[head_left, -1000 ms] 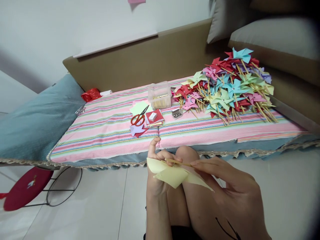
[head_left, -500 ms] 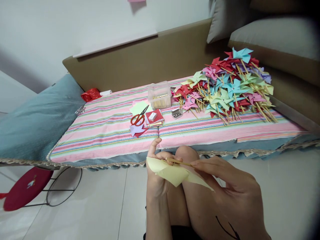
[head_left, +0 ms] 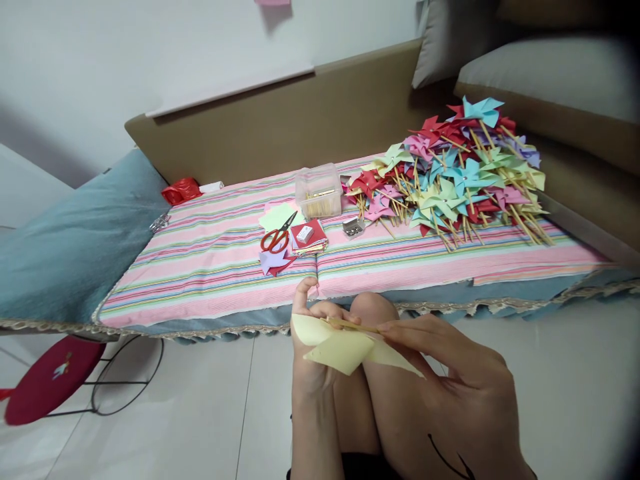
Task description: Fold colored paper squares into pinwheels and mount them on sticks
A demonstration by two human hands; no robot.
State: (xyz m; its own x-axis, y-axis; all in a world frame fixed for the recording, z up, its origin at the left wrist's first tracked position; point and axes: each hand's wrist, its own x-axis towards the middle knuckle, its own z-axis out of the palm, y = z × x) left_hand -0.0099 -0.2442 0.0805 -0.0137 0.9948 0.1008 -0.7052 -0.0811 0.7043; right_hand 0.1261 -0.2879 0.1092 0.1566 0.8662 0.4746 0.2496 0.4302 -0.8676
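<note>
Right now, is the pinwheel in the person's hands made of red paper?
No, the held pinwheel shows pale yellow paper.

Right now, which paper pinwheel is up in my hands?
The pale yellow pinwheel held between your left hand and right hand. The others, some also yellow, lie heaped at the right of the striped cover, untouched by either hand.

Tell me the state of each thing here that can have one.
Pale yellow paper pinwheel: folded, held
Thin wooden stick: held
Left hand: fingers curled on the pinwheel
Right hand: pinching the stick
Red-handled metal scissors: blades look shut
Small box of shiny metal pieces: open
Coloured square papers: stacked
Red plastic bag: crumpled
Colourful paper pinwheels: heaped
</note>
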